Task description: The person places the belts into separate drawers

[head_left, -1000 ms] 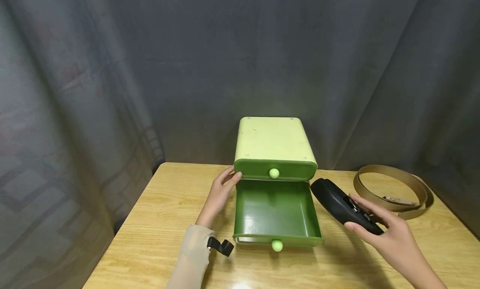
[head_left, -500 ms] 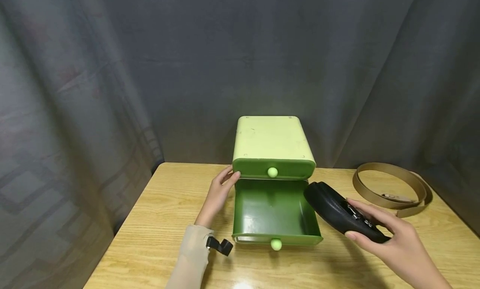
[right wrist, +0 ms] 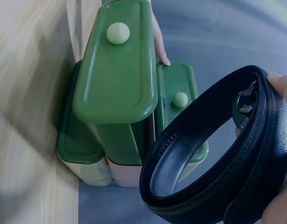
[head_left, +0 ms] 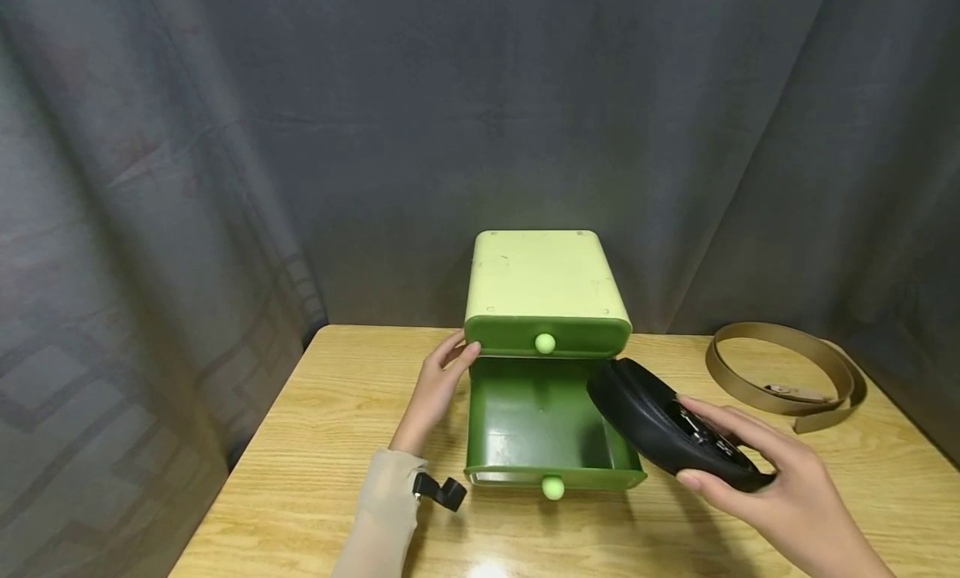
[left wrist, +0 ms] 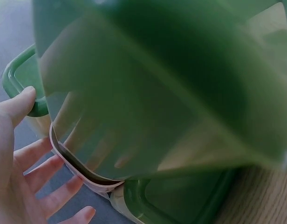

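A coiled black leather belt (head_left: 645,419) with a metal buckle is pinched between the thumb and fingers of my right hand (head_left: 787,478). The coil's left end is over the right side of a pulled-out green drawer (head_left: 517,428); the right wrist view shows the belt (right wrist: 246,186) beside that drawer's front (right wrist: 118,79). The drawer belongs to a pale green cabinet (head_left: 543,273). My left hand (head_left: 435,390) rests against the cabinet's left side. In the left wrist view its fingers (left wrist: 62,193) are spread and its thumb touches the upper drawer's front (left wrist: 29,74).
A tan belt (head_left: 780,336) lies coiled on the wooden table (head_left: 345,394) at the right. Grey curtains (head_left: 375,144) hang behind the table. A black clip (head_left: 442,490) is fixed at the left sleeve. The cabinet's upper drawer (head_left: 510,336) is closed.
My right hand has moved the black belt leftward, from beside the pulled-out drawer to over its right side. The left hand has stayed at the cabinet.
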`<move>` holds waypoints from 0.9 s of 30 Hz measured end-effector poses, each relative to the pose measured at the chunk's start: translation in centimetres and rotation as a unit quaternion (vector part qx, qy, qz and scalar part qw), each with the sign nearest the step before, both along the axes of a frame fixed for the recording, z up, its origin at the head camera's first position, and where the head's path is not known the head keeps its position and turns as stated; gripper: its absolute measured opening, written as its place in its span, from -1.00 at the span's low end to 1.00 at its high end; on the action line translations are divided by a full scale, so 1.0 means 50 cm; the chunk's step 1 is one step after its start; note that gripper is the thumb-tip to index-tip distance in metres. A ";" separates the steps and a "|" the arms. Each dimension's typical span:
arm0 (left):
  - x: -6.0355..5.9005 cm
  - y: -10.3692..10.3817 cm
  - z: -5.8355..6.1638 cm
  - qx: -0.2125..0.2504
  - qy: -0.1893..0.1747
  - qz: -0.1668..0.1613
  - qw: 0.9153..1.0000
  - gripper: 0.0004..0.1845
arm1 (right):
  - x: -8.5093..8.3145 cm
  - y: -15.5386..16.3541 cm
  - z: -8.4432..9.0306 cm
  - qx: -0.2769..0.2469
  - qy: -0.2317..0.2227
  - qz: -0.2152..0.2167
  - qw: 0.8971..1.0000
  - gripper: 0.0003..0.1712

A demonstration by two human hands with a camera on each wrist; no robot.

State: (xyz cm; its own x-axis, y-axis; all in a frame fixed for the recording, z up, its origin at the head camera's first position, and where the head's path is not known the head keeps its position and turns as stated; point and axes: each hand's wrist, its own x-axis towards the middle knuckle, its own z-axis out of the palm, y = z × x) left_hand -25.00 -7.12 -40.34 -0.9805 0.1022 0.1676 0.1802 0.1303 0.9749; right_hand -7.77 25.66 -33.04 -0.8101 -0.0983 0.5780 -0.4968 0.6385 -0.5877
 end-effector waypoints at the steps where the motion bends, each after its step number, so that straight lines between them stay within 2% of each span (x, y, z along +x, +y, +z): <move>1: 0.000 0.000 0.000 0.000 0.001 0.000 1.000 -0.39 | -0.001 -0.002 0.003 0.002 0.005 0.006 1.000 -0.15; 7: -0.001 -0.001 -0.001 -0.002 0.006 -0.004 1.000 -0.41 | -0.009 -0.014 0.013 0.017 0.033 0.038 0.999 -0.14; 17: -0.004 -0.001 -0.005 0.002 0.009 -0.007 1.000 -0.41 | -0.026 -0.050 0.019 0.010 -0.001 0.083 0.997 -0.16; 24: -0.006 0.000 -0.007 0.002 0.009 -0.006 1.000 -0.42 | -0.041 -0.083 0.022 0.014 0.013 0.118 0.993 -0.15; 27: -0.007 -0.001 -0.007 0.002 0.012 -0.005 1.000 -0.42 | -0.048 -0.095 0.020 0.015 0.004 0.129 0.992 -0.16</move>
State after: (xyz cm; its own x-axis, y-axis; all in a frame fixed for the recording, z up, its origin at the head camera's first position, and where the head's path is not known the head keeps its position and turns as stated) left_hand -25.32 -7.17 -40.70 -0.9754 0.1105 0.1907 0.2039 0.1245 0.9710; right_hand -10.18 20.92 -32.02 -0.7509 -0.3187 0.5784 -0.6508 0.5062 -0.5660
